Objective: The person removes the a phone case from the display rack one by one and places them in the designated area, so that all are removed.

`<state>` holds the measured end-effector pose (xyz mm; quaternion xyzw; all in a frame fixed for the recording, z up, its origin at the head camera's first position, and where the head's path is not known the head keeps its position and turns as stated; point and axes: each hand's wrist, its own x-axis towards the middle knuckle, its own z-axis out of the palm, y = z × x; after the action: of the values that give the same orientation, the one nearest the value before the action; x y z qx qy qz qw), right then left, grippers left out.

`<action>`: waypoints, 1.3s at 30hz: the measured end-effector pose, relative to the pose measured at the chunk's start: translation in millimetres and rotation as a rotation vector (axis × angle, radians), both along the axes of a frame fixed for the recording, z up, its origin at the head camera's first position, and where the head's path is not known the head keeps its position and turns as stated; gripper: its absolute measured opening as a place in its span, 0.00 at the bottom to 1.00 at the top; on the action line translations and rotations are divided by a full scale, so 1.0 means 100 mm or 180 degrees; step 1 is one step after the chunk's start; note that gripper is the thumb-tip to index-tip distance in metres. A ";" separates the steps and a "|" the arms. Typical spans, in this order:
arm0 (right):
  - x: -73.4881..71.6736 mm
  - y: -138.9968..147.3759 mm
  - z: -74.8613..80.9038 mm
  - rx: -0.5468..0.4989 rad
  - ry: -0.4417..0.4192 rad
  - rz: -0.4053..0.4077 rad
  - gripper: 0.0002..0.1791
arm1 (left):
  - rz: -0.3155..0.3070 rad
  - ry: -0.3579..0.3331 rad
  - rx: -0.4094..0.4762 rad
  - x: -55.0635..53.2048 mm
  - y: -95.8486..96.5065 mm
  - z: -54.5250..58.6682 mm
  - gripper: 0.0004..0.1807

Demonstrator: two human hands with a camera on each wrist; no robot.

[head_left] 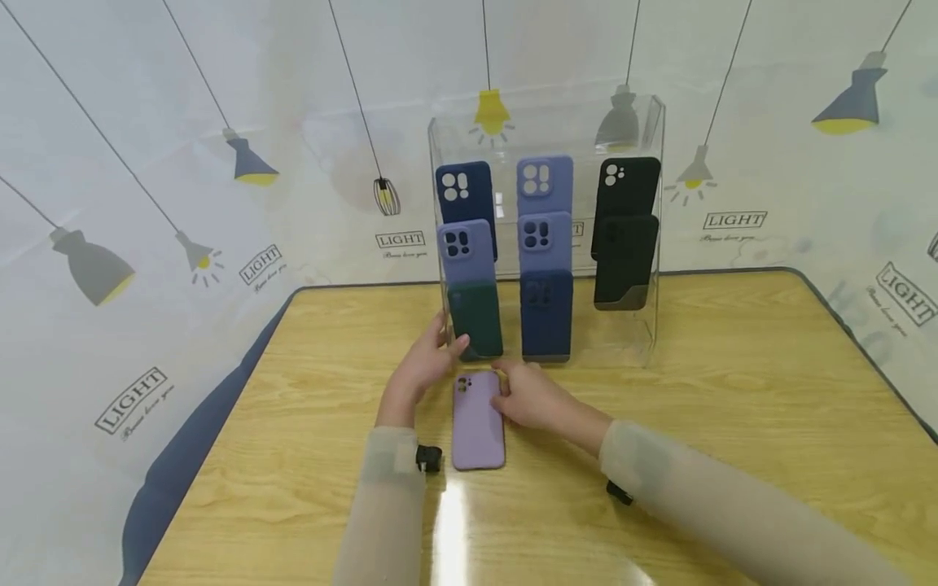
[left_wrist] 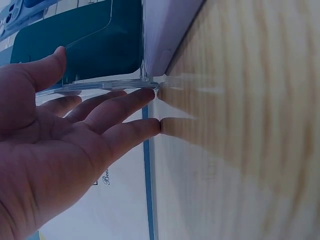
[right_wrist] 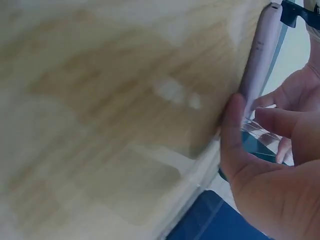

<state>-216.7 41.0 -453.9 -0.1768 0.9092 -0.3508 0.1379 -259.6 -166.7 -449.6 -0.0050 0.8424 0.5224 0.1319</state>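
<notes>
A lilac phone case [head_left: 479, 431], its camera cutouts at the top left, lies on the table in front of a clear display stand [head_left: 545, 130]. At the case's top right corner is my right hand [head_left: 538, 399], thumb against the side edge and forefinger bent around near the top. In the right wrist view those fingers frame the end of the case. My left hand [head_left: 428, 358] is at the stand's lower left side. Its thumb lies before a green phone case [head_left: 475, 321], while the other fingers [left_wrist: 127, 107] reach fairly straight along the outside of the clear side panel.
Several more phone cases stand in the rack: navy [head_left: 465, 191] and periwinkle [head_left: 545, 232] ones at left and middle, black ones [head_left: 626, 260] at right. Behind the wooden table [head_left: 733, 407] is a lamp-patterned wall [head_left: 330, 122].
</notes>
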 end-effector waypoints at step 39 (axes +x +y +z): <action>-0.49 0.95 0.69 0.0253 0.1273 -0.0447 0.31 | 0.0033 -0.0184 0.0050 0.02 0.00 0.06 0.44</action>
<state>-265.3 135.8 -385.0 -0.1735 0.9417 -0.2813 -0.0632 -257.6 -166.4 -443.2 -0.0234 0.8341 0.5293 0.1535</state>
